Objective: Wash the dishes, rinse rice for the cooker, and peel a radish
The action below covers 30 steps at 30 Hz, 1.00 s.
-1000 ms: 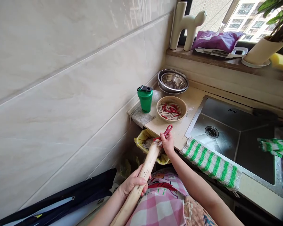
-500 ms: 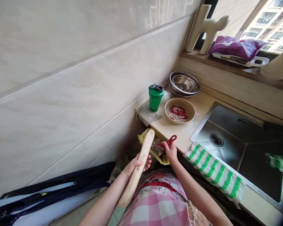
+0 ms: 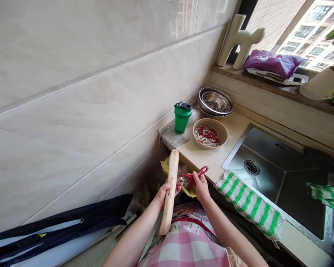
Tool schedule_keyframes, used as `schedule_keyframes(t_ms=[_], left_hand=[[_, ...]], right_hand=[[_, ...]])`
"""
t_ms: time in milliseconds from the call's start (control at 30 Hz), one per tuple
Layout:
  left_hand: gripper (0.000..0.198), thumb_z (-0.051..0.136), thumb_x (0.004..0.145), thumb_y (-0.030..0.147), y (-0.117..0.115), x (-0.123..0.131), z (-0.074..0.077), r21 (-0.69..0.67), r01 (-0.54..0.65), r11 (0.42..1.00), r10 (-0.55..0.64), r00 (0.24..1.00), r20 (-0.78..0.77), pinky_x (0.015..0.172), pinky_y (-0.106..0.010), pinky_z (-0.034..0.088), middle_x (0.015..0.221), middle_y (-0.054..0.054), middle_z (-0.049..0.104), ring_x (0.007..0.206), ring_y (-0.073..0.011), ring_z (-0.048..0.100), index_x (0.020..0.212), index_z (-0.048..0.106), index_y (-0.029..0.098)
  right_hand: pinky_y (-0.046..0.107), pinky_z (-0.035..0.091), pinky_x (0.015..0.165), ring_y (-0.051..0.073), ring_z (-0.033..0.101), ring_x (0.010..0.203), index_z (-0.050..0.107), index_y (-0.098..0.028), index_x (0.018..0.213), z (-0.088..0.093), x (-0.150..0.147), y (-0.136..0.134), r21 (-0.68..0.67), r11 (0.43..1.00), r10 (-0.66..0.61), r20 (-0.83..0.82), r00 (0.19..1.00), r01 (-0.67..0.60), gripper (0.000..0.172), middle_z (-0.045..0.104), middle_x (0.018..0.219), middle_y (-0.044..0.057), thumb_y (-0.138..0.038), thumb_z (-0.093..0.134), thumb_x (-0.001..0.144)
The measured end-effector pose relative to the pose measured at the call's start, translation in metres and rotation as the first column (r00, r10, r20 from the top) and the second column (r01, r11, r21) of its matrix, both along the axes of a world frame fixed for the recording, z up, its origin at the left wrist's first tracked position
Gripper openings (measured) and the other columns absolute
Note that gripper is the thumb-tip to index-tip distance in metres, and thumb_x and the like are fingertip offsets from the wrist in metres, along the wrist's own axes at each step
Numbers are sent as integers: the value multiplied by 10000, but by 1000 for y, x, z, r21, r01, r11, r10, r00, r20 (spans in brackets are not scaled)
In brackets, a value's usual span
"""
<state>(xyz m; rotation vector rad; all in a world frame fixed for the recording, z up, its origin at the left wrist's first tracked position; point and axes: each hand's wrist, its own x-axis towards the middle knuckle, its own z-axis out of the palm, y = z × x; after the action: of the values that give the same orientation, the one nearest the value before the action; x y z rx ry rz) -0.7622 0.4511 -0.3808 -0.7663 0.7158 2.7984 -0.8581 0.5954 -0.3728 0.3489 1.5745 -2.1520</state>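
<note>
1. A kitchen corner: a tiled wall to the left hand's left, a pale counter ahead of the right hand
2. The left hand grips a long pale root around its middle, the root slanting upward in front of the apron
3. The right hand is closed on a red peeler by its handle, the head just beside the root; whether they touch I cannot tell
4. The visible side looks already bared along its length; dark marks by the left thumb remain, and the underside is hidden, so skin left there cannot be judged
5. Beyond and below both hands is a yellow-lined bin, partly covered by the root
6. Ahead of the right hand sits a basket of red chillies, a green cup to its left
7. Right of that hand, a striped cloth hangs over the sink edge; the counter's edge, close by, could crowd a wide stroke
</note>
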Motion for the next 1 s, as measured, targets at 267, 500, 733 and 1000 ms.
schedule_keyframes(t_ms=[267, 500, 733, 1000], left_hand=[[494, 707, 596, 138, 8, -1, 2, -33, -30, 999, 33, 997, 73, 823, -276, 486, 1126, -78, 638, 1029, -213, 595, 1076, 602, 195], [399, 716, 582, 119, 16, -5, 8, -50, -51, 997, 55, 994, 91, 706, -250, 481, 944, -62, 647, 880, -180, 598, 969, 633, 170], [609, 692, 602, 133, -1, 5, 11, 34, 129, 991, -132, 986, 104, 611, -218, 497, 1152, -86, 591, 1048, -295, 636, 1177, 506, 207], [573, 611, 670, 154, 5, 9, 23, -133, 253, 958, -236, 963, 127, 543, -263, 520, 999, -61, 624, 695, -169, 651, 1221, 462, 201]], right_hand=[[276, 502, 513, 223, 694, 727, 461, -222, 847, 12, 6, 3, 110, 983, 159, -137, 978, -144, 418, 725, 844, 67, -546, 693, 720], [365, 549, 739, 233, 690, 811, 525, -217, 892, 9, 1, 20, 233, 964, 196, -282, 939, -131, 354, 709, 904, 69, -521, 654, 765], [358, 543, 647, 250, 688, 767, 495, -215, 909, 7, -30, 39, 311, 948, 23, -280, 960, 68, 423, 717, 839, 76, -554, 668, 724], [354, 562, 616, 227, 688, 644, 489, -230, 901, 33, -7, -8, 39, 993, 113, -149, 982, -109, 413, 700, 740, 34, -592, 624, 756]])
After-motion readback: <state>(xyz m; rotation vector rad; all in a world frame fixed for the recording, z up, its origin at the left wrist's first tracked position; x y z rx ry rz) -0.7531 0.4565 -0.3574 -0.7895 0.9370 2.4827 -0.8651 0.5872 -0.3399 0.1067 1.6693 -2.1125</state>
